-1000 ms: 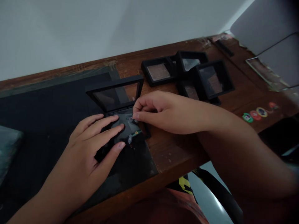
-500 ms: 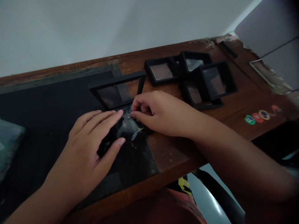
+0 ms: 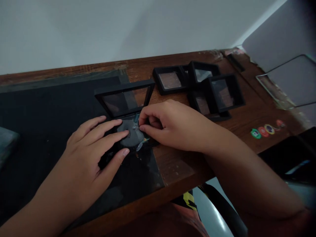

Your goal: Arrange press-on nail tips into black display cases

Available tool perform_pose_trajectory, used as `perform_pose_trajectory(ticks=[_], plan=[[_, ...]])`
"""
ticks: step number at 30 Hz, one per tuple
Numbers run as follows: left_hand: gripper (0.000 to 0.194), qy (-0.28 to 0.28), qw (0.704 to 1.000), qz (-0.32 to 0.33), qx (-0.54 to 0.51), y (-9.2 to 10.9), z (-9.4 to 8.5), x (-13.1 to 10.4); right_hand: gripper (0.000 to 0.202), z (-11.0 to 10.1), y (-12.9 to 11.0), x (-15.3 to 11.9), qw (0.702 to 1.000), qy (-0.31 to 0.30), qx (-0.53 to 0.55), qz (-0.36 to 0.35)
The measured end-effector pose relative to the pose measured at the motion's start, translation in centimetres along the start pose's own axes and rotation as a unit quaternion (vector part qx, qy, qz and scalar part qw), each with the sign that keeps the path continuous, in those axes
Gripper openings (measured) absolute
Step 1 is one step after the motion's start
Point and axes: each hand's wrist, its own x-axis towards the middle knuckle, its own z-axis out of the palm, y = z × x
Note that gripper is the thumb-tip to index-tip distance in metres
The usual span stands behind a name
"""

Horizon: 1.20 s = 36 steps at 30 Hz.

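A hinged black frame with a clear film window (image 3: 124, 98) lies opened before me, its lid tilted up at the back. On the film of its lower half rests a small trinket (image 3: 140, 144) with a clear, leaf-like end and a coloured bit. My left hand (image 3: 91, 158) is spread, fingertips resting at the left side of that lower half. My right hand (image 3: 170, 123) pinches thumb against forefinger at the right side, by a tiny shiny piece (image 3: 135, 127). Whatever is between those fingertips is mostly hidden.
Several more black film-window frames (image 3: 170, 80) lie overlapping at the back right. A row of small round coloured stickers (image 3: 263, 131) is near the right edge of the wooden table (image 3: 172, 171). A clear plastic bag (image 3: 7, 141) lies at far left on a black mat (image 3: 49, 108).
My left fingers have shifted slightly, with the forefinger now lower on the film. The right hand keeps its pinch at nearly the same spot. The view has moved a little.
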Motion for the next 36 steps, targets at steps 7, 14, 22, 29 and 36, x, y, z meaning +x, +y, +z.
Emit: perform_pose_trajectory(ticks=[7, 14, 22, 29, 36], plan=[[0.039, 0.001, 1.0, -0.005, 0.004, 0.15, -0.15, -0.11, 0.011, 0.11, -0.37, -0.14, 0.999, -0.031, 0.028, -0.012], [0.038, 0.004, 1.0, -0.001, -0.021, 0.31, -0.29, 0.22, 0.017, 0.15, -0.11, -0.4, 0.997, -0.02, 0.052, -0.046], [0.032, 0.001, 1.0, 0.02, -0.017, 0.64, -0.49, 0.25, 0.013, 0.09, -0.12, -0.59, 0.998, 0.042, 0.038, -0.014], [0.031, 0.004, 1.0, 0.005, -0.016, 0.69, -0.36, 0.19, 0.017, -0.13, -0.48, -0.71, 0.999, 0.037, 0.021, -0.004], [0.029, 0.01, 1.0, -0.018, -0.013, 0.56, -0.51, 0.37, 0.017, 0.63, -0.12, -0.35, 1.0, 0.019, 0.005, -0.017]])
